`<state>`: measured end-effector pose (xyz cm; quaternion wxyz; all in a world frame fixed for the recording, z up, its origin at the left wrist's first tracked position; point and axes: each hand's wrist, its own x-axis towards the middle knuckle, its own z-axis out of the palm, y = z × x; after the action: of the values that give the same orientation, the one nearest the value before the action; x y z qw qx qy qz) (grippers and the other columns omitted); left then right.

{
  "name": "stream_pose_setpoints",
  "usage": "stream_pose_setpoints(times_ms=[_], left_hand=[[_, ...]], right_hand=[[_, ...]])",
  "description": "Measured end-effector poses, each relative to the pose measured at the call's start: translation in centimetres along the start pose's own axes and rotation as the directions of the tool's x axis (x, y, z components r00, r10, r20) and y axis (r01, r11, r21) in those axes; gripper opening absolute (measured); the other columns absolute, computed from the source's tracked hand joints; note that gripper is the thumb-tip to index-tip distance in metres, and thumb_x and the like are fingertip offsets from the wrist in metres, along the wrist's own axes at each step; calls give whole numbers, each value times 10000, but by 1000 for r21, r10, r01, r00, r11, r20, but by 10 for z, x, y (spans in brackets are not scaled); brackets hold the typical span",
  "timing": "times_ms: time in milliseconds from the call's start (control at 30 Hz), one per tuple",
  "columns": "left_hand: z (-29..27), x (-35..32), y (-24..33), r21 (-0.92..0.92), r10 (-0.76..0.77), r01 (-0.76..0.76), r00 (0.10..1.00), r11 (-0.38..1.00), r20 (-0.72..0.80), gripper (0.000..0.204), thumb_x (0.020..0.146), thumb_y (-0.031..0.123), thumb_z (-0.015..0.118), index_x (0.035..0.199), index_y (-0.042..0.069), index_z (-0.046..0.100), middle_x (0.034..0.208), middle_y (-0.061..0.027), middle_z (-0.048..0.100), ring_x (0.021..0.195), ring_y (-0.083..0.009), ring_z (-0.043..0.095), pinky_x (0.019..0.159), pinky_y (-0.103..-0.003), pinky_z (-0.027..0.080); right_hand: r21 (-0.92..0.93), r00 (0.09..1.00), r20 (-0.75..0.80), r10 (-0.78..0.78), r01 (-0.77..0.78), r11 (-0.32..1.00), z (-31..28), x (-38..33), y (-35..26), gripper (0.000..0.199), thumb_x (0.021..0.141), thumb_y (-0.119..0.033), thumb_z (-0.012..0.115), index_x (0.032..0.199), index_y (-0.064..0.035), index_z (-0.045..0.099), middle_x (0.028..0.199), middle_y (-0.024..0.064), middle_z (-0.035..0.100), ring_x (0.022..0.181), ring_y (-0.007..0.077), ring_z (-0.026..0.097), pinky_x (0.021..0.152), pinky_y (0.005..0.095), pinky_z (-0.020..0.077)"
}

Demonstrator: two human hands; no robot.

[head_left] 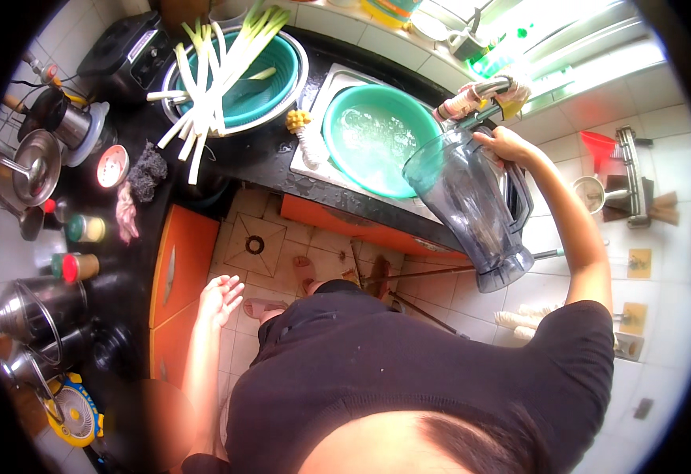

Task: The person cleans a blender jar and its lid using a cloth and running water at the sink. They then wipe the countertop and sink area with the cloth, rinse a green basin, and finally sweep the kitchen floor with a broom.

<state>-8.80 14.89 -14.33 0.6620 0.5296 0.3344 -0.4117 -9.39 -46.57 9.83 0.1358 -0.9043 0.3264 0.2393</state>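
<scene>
My right hand (506, 146) is closed around the upper handle of a clear, grey-tinted blender jug (472, 193). The jug hangs tilted, its wide mouth up at the left and its narrow base down at the right. The mouth overlaps the right rim of a green basin (385, 192) in view; whether they touch I cannot tell. Clear, rippled water (377, 134) lies in the basin, which sits in a metal sink (311, 167). My left hand (221, 299) hangs open with nothing in it, fingers apart, near the orange cupboard door (176, 265).
Leeks (213, 87) lie across a green colander (289, 63) left of the sink. The left counter holds a pink bowl (112, 166), a dark scrubber (150, 170), jars (81, 267), metal pots (33, 308) and a yellow fan (75, 412). A faucet (484, 95) stands behind the jug.
</scene>
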Motion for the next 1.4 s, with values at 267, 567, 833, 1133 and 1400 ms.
stream_pose_setpoints(times_ms=[267,567,833,1133,1400], left_hand=[[-10,-10,6,170,76,-74,997,983,-6,117,894,103,490,992,117,554,1096,-54,622,996,-186,607,840,-364,455],[-31,-39,11,302,188,-191,981,934,41,120,904,154,521,1011,115,560,1047,-26,629,939,-132,609,773,-301,461],[-101,-63,-37,258,469,-472,880,843,78,98,870,49,546,958,13,570,949,-70,615,802,-117,588,734,-256,492],[-232,-87,-149,53,451,-457,843,888,-293,88,867,114,598,904,34,599,798,-40,626,686,-114,599,645,-256,482],[-288,-74,-222,125,418,-423,724,898,-549,49,837,66,604,874,36,597,765,-60,631,642,-134,626,592,-251,495]], right_hand=[[16,982,-112,-153,155,988,-2,-47,-15,542,895,-441,518,590,6,494,437,80,503,372,197,542,403,346,437],[404,894,-139,-425,443,800,7,-178,-127,274,875,-175,596,670,-41,474,519,3,493,412,84,466,378,238,370],[603,740,-443,-506,664,443,-46,-180,-170,209,781,-43,612,969,11,536,843,49,528,754,96,495,642,253,406],[652,562,-658,-501,758,-5,-66,-100,-313,148,814,53,498,882,-67,551,810,-21,456,713,69,407,615,205,357],[577,497,-784,-371,804,-142,-65,-71,-464,159,671,-15,595,777,-123,548,716,-35,495,677,74,441,570,228,323]])
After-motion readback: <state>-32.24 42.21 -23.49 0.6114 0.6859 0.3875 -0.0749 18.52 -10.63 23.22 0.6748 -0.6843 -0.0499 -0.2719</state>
